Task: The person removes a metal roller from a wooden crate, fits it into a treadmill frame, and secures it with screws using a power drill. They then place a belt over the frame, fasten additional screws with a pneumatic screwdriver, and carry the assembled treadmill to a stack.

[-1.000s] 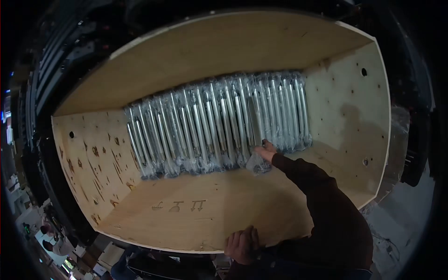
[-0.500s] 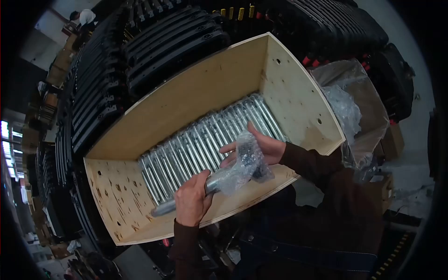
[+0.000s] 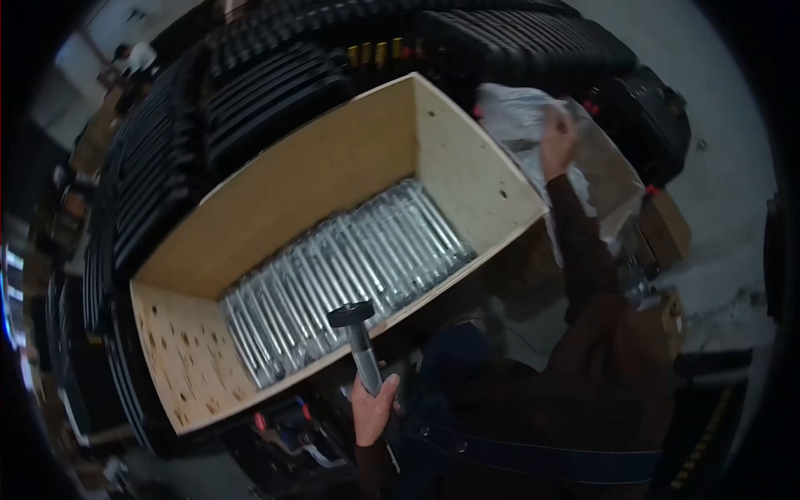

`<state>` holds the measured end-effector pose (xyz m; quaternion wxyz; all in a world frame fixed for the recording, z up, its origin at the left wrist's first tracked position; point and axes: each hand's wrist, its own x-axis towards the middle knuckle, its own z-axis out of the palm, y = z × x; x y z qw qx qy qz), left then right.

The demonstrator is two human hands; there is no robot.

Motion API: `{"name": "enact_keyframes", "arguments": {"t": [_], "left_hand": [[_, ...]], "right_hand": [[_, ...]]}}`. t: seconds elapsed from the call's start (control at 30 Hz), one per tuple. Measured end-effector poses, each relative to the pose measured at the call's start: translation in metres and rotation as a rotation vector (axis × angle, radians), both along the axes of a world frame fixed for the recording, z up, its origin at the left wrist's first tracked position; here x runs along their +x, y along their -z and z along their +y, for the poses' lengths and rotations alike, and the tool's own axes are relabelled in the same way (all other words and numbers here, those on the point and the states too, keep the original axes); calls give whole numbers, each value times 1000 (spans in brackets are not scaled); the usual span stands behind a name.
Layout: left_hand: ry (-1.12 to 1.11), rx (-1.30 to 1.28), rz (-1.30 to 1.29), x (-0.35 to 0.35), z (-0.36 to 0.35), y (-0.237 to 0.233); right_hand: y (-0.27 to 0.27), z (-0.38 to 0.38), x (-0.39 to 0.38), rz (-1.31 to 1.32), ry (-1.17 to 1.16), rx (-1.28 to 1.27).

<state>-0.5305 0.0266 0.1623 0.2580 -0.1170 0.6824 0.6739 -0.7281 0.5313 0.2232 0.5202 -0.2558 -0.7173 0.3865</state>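
My left hand is wrapped around a grey metal tube, which stands tilted in front of the crate. At its upper end the tube carries a black round disc. Off to the upper right, my right hand is at the bubble wrap over a lined carton, its fingers curled against the sheet and somewhat blurred. Between my hands, a wooden crate holds a row of wrapped metal tubes lying side by side.
Stacks of black ribbed parts stand behind the crate. The lined carton is by its right end, with a cardboard box beyond. A person is in the far upper left. Small tools lie below the crate.
The bubble wrap has come off the end of the tube, baring the black disc. My right hand has moved up and right to the carton; my left hand has drawn the tube nearer and turned it upward.
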Motion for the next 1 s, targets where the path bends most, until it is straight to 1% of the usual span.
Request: {"name": "enact_keyframes", "arguments": {"t": [0.03, 0.07, 0.1, 0.13, 0.17, 0.2, 0.23, 0.27, 0.3, 0.33, 0.37, 0.4, 0.43, 0.47, 0.5, 0.57, 0.6, 0.63, 0.7, 0.73, 0.8, 0.83, 0.87, 0.9, 0.93, 0.97, 1.0], "left_hand": [[-4, 32, -18, 19, -6, 0], [-39, 59, -38, 36, -12, 0], [-50, 5, -37, 57, -20, 13], [-110, 35, -23, 75, -24, 21], [-166, 64, -6, 93, -27, 27], [-190, 105, -10, 107, -32, 27], [-196, 150, -9, 120, -36, 28], [-322, 149, -28, 137, -37, 24], [-341, 186, -27, 148, -39, 16], [-338, 230, -14, 155, -44, 12], [-360, 173, 21, 163, -47, 12], [-395, 181, 26, 173, -48, 14], [-486, 146, 105, 183, -47, 16], [-578, 110, 181, 192, -48, 17], [-619, 124, 176, 203, -52, 14], [-848, 186, 74, 227, -72, -1], [-933, 152, -2, 235, -87, -12], [-1056, 31, 122, 243, -103, -4], [-1265, -166, 201, 256, -137, 6], [-1338, -219, 147, 258, -165, 3], [-1469, -296, 17, 262, -220, 0], [-1512, -371, 5, 264, -248, 11], [-1547, -449, -10, 267, -274, 24], [-1556, -448, -69, 272, -301, 35], [-1563, -447, -122, 274, -325, 46], [-1579, -441, -132, 274, -342, 62], [-1527, -623, -186, 273, -356, 69]], "right_hand": [[28, 82, -13, -103, 142, 284], [49, 131, -18, -293, 277, 250], [85, 181, -22, -618, 270, 231], [81, 160, -28, -596, 130, 269], [93, 128, -41, -231, -102, 301], [117, 93, -61, -171, -273, 208], [94, -32, -40, -241, -616, -175], [96, -129, -25, -335, -949, -244], [97, -206, 3, -409, -1253, -319], [83, -289, 35, -509, -1535, -324], [73, -355, 70, -560, -1757, -304], [66, -407, 109, -588, -1988, -358], [57, -449, 148, -660, -2229, -405], [49, -478, 166, -581, -2322, 5], [43, -501, 178, -479, -2380, 420], [53, -545, 194, -645, -2470, -312], [57, -570, 201, -734, -2354, -717], [62, -593, 199, -772, -2384, -712], [74, -631, 192, -1113, -2332, -504], [94, -647, 195, -1167, -2365, -512], [124, -670, 198, -1264, -2525, -415], [131, -677, 205, -1385, -2519, -391], [142, -682, 208, -1392, -2607, -278], [155, -686, 211, -1387, -2696, -162], [170, -687, 213, -1369, -2737, -64], [173, -689, 217, -1428, -2728, -58], [175, -691, 221, -1486, -2721, -53]]}}
